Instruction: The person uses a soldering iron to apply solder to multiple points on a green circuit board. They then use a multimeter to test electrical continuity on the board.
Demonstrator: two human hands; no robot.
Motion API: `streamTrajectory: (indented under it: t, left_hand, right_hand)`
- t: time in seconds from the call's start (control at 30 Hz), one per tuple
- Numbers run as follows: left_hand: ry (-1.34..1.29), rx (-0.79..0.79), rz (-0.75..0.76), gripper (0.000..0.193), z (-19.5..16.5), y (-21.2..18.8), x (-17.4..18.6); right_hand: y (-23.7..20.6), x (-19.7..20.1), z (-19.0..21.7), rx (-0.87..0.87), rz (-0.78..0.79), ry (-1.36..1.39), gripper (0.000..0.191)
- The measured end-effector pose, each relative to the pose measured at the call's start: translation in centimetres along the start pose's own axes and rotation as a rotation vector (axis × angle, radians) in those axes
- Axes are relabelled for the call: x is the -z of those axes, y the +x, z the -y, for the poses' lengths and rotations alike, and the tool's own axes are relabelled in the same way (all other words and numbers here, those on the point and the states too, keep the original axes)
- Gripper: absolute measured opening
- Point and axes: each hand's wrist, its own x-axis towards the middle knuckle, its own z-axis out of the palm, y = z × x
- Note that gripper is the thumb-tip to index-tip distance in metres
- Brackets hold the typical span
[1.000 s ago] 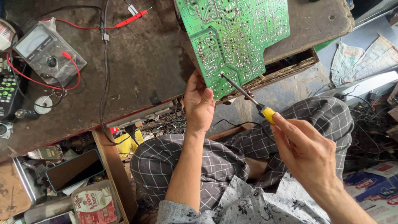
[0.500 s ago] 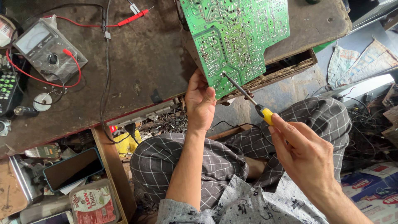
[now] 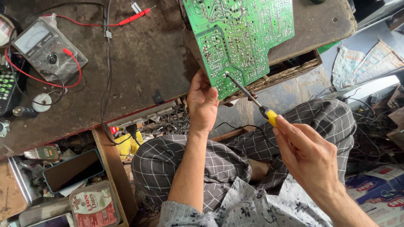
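While the left hand [image 3: 203, 105] grips the near edge of the green board [image 3: 240, 40], the right hand [image 3: 309, 157] pinches the yellow handle of the iron [image 3: 248, 96], its tip touching a solder joint near the board's near left corner. Keep the board braced against the worktop [image 3: 143, 63] edge and the tip steady on one joint, clear of neighbouring pads. A meter [image 3: 48, 48] with red leads lies far left; a phone [image 3: 72, 170] rests on the shelf below.
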Motion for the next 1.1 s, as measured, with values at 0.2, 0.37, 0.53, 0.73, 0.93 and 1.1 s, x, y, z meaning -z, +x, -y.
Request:
streamTrajectory:
  t: [0.2,0.37,0.53,0.73,0.93,1.1]
  left_hand:
    - [0.0,-0.017,0.006,0.06,0.1,0.1,0.0]
    - [-0.022,-0.004,0.008,0.06,0.1,-0.1,0.1]
    - [-0.036,-0.017,0.022,0.06,0.1,0.3,0.0]
    - [-0.034,-0.01,0.016,0.061,0.3,0.2,0.0]
    - [-0.017,-0.014,0.014,0.063,0.3,0.2,0.2]
    - [-0.002,-0.014,0.011,0.064,0.2,0.3,0.1]
  right_hand:
    - [0.0,-0.3,-1.0,0.006,-0.009,0.028,0.032]
    - [0.0,-1.1,-3.0,-0.128,0.033,0.186,0.032]
    - [-0.1,-2.5,-4.9,-0.503,0.141,0.474,0.036]
    - [0.2,-3.7,-6.6,-0.571,0.21,0.741,0.036]
    - [0.2,-5.0,-7.1,-0.621,0.262,0.969,0.036]
    - [0.0,-5.7,-6.9,-0.602,0.269,1.009,0.036]
